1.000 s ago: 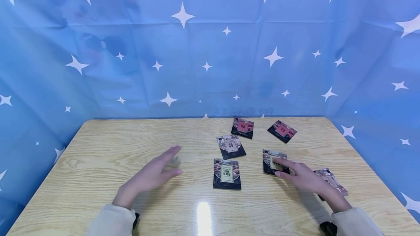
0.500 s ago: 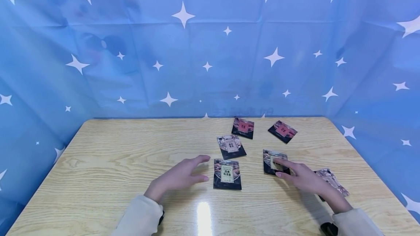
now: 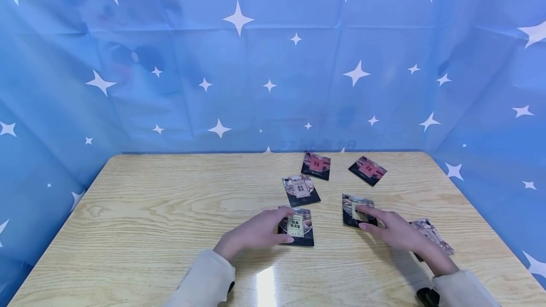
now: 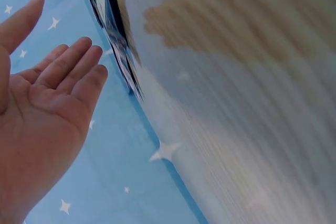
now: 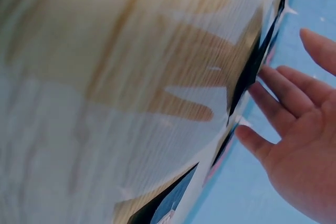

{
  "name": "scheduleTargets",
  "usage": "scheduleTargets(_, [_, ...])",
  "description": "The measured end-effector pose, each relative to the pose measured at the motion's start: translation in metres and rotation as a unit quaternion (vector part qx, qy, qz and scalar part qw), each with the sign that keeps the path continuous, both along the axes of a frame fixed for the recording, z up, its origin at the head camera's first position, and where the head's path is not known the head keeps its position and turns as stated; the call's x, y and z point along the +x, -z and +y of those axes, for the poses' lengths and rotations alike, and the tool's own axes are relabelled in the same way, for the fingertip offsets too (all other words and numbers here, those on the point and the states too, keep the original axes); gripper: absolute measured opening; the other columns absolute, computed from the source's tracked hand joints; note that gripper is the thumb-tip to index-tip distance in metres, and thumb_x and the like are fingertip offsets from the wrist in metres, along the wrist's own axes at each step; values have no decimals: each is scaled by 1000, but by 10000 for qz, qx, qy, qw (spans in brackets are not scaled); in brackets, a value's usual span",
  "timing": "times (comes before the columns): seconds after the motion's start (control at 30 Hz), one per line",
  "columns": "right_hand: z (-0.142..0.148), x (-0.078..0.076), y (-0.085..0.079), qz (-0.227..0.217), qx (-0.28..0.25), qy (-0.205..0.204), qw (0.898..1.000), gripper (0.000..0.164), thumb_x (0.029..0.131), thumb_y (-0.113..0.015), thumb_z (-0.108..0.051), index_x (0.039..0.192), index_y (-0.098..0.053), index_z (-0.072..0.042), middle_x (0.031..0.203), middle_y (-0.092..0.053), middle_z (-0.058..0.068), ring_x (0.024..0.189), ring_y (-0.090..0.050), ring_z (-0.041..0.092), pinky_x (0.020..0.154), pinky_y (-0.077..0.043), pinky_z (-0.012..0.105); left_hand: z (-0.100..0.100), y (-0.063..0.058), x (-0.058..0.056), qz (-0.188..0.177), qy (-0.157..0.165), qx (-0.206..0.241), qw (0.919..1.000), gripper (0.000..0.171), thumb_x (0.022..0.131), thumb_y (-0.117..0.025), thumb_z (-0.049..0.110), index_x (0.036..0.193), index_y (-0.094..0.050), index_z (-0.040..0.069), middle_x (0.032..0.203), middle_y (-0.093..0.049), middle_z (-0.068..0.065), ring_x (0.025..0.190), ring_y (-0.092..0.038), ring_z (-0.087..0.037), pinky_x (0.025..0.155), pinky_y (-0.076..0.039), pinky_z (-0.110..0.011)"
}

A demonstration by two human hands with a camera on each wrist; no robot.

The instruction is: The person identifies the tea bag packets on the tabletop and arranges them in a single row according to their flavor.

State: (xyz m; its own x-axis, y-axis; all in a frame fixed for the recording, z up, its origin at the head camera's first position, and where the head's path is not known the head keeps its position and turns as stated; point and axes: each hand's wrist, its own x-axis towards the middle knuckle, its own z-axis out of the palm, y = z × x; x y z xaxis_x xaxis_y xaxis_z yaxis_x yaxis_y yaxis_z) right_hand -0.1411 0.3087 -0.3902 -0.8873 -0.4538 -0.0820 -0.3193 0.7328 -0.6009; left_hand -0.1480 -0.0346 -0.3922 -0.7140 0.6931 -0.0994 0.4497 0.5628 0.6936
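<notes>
My left hand [image 3: 261,230] reaches over the left side of a flat tea sachet [image 3: 305,238] with a pale green label. Its index finger and thumb overlap the sachet in the head view, and in the left wrist view the fingers [image 4: 68,69] are extended, palm bare. Farther right, my right hand [image 3: 394,232] has its fingertips over a second green-label sachet [image 3: 352,203], partly hiding its label. The right wrist view shows the fingers [image 5: 286,98] loosely straight, the tips beside a dark sachet edge [image 5: 249,72].
Behind the left green-label sachet lies a pinkish-white-label one [image 3: 300,191]. Two red-label sachets [image 3: 316,166] lie near the back edge. Another pale sachet [image 3: 434,237] is partly covered by the right wrist. A blue starry cloth [image 3: 273,60] surrounds the wooden table [image 3: 170,193].
My left hand has moved right across the table, from left of the green-label sachet to over it. My right hand and the sachets have stayed where they were.
</notes>
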Motion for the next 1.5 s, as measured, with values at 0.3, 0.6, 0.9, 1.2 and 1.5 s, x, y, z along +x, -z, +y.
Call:
scheduleTargets(0.3, [-1, 0, -1, -25, -27, 10, 10000, 55, 93, -52, -33, 135, -41, 2, 134, -40, 27, 120, -37, 46, 88, -41, 58, 14, -1, 4, 102, -292, -531, 9981, 55, 90, -60, 31, 137, -39, 12, 133, -47, 1, 122, -43, -20, 99, -39, -34])
scheduleTargets(0.6, [-2, 0, -1, 5, 6, -25, 10000, 55, 93, -52, -32, 136, -40, 1, 133, -41, 27, 119, -39, 45, 87, -42, 57, 17, -2, 7, 221, -326, -606, 9974, 57, 89, -61, 29, 137, -40, 8, 136, -44, -4, 125, -40, -20, 103, -35, -33])
scheduleTargets(0.9, [-1, 0, 0, -70, -27, 21, 10000, 55, 93, -52, -33, 136, -40, 0, 134, -39, 27, 120, -37, 46, 87, -41, 59, 17, -2, 7, 176, -355, -643, 9971, 55, 88, -62, 27, 136, -43, 9, 132, -48, -2, 123, -43, -19, 102, -36, -32])
scheduleTargets(1.2, [0, 2, 0, -76, -85, 2, 9999, 55, 94, -52, -31, 136, -40, 0, 134, -40, 27, 120, -37, 47, 87, -41, 59, 9, 0, 6, -97, -428, -427, 9981, 46, 88, -62, 27, 129, -50, 11, 126, -53, 2, 119, -45, -20, 98, -39, -34])
scheduleTargets(1.5, [1, 2, 0, 11, -98, -49, 9999, 53, 94, -53, -29, 136, -40, 0, 134, -40, 27, 120, -37, 46, 87, -41, 59, -17, 2, 4, -306, -538, -168, 9979, 40, 88, -62, 26, 125, -52, 12, 123, -55, 1, 117, -46, -22, 95, -42, -38])
